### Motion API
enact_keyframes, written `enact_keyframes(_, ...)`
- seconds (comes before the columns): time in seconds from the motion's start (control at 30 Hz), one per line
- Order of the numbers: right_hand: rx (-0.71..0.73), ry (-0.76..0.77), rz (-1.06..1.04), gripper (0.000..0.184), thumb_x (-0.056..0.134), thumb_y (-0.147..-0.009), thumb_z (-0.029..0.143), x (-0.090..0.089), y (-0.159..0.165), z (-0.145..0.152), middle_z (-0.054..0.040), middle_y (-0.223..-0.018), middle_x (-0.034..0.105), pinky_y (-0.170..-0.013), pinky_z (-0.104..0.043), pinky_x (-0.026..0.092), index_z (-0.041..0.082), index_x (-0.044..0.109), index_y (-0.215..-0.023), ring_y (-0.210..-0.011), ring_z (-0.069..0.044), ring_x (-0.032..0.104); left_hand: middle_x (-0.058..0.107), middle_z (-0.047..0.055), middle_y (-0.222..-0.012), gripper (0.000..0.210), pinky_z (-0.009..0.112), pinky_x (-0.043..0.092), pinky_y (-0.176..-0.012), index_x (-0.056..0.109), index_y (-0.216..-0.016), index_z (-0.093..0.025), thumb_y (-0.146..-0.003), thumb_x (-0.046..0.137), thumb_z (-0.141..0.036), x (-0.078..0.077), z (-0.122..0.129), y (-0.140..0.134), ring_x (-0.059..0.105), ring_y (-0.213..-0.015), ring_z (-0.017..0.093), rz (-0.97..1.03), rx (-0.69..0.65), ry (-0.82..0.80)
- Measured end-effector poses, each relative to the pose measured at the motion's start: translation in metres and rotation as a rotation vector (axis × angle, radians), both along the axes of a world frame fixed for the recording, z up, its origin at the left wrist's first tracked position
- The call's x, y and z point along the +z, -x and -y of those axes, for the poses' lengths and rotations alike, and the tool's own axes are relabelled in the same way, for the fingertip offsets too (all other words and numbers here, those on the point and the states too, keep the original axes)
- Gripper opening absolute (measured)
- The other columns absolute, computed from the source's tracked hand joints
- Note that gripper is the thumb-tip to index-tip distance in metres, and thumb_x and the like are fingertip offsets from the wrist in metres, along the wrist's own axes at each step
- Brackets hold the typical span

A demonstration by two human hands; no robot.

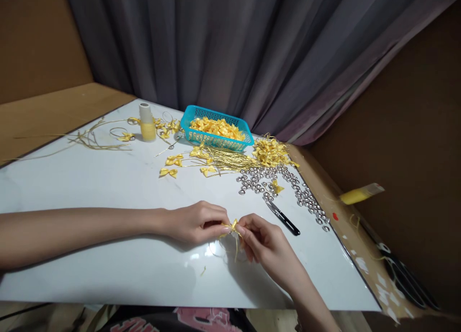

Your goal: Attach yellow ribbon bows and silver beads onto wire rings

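Observation:
Between my two hands, just above the white tabletop, is a small yellow ribbon bow (234,224) with thin gold cord hanging from it in loose loops. My left hand (203,221) pinches the bow's left side between thumb and forefinger. From the right, my right hand (261,236) pinches the other side, its remaining fingers curled beneath. Fingertips partly cover the bow, so its middle is hard to make out. Beyond my right hand lies a pair of black-handled thread snips (284,218). A tiny yellow scrap (203,270) rests on the table below the bow.
A blue basket (185,125) of yellow bows stands at the back, beside a bundle of gold cords (230,159) and a pile of bows (272,152). Silver rings or beads (255,181) spread rightward. A glue bottle (147,125) stands left; black scissors (406,277) lie far right.

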State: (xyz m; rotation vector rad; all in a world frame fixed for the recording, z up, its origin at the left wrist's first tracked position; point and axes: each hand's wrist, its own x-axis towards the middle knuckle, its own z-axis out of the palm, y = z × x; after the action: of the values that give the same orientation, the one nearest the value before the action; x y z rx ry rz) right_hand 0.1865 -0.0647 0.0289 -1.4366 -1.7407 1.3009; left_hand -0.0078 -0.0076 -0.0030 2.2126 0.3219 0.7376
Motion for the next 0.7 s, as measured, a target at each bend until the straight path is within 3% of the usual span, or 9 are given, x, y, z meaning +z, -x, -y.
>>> enact_keyframes(0.23,-0.068,0.127,-0.221,0.025,0.055,-0.086,0.042,0.002,0.001,0.004,0.0019,-0.059,0.057,-0.045,-0.022,0.041,0.018,0.052,-0.081,-0.048,-0.010,0.054,0.054,0.001,-0.068,0.020,0.020,0.036,-0.054,0.060,-0.080,-0.011,-0.090,0.044,-0.016,0.002,0.001,-0.001,0.045,-0.056,0.009,0.020,0.023,0.030)
enact_keyframes(0.5,-0.078,0.125,-0.223,0.026,0.058,-0.085,0.043,0.005,-0.001,0.005,0.0005,-0.061,0.060,-0.048,-0.021,0.043,0.017,0.054,-0.084,-0.054,-0.011,0.057,0.055,0.002,-0.068,0.021,0.021,0.037,-0.055,0.061,-0.082,-0.011,-0.091,0.043,-0.017,0.002,0.001,-0.001,0.047,-0.057,0.009,0.019,0.034,0.028)
enact_keyframes(0.7,-0.159,-0.130,-0.006,0.022,0.063,-0.081,0.037,0.003,-0.002,0.012,-0.0026,-0.080,0.064,-0.049,-0.021,0.044,0.019,0.054,-0.090,-0.063,-0.012,0.059,0.057,0.003,-0.070,0.021,0.021,0.038,-0.057,0.060,-0.081,-0.012,-0.092,0.042,-0.019,0.001,0.002,-0.001,0.049,-0.060,0.010,0.024,0.049,0.025)
